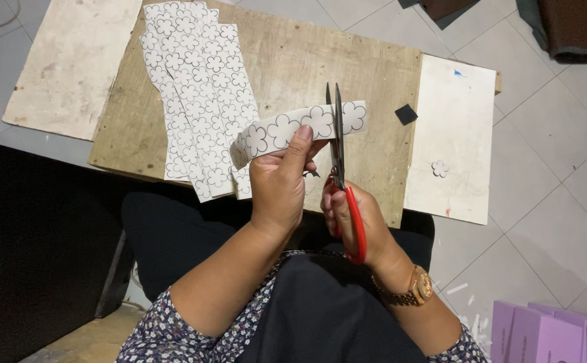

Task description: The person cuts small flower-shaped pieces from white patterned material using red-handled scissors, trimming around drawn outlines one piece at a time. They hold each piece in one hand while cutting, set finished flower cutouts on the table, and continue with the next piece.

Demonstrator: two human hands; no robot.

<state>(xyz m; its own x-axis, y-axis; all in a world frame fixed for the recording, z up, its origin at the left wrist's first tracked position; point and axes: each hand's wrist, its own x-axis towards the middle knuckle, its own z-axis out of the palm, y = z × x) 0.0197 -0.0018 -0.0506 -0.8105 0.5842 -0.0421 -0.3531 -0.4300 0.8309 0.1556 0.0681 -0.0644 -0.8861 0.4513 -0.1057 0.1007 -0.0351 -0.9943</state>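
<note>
Left hand (pixel 281 181): its grip is closed on a paper strip (pixel 293 129), thumb on top, fingers underneath, holding it up over the middle of the board (pixel 286 60).
Paper strip: white, printed with black flower outlines in a row; it runs roughly level from left to right, its left end curling down toward the near edge of the board.
Right hand (pixel 357 218): its grip is wrapped through the red handles of the scissors (pixel 340 168), just right of the left hand; a gold watch (pixel 420 286) sits on the wrist.
Scissors: dark blades point away from the person and stand nearly closed, crossing the strip near its right end.
Board: a worn wooden panel resting over the person's lap, above a tiled floor (pixel 549 161).
Sheets of flowers (pixel 196 94): several long white pieces with the same flower print lie overlapped on the left part of the board, reaching from its far edge to its near edge.
White card (pixel 451 134): lies at the right edge of the board, with one cut-out flower (pixel 440 168) on it.
Black square (pixel 406 114): a small dark scrap near the card's left edge.
Purple boxes (pixel 556 333): on the floor at lower right.
</note>
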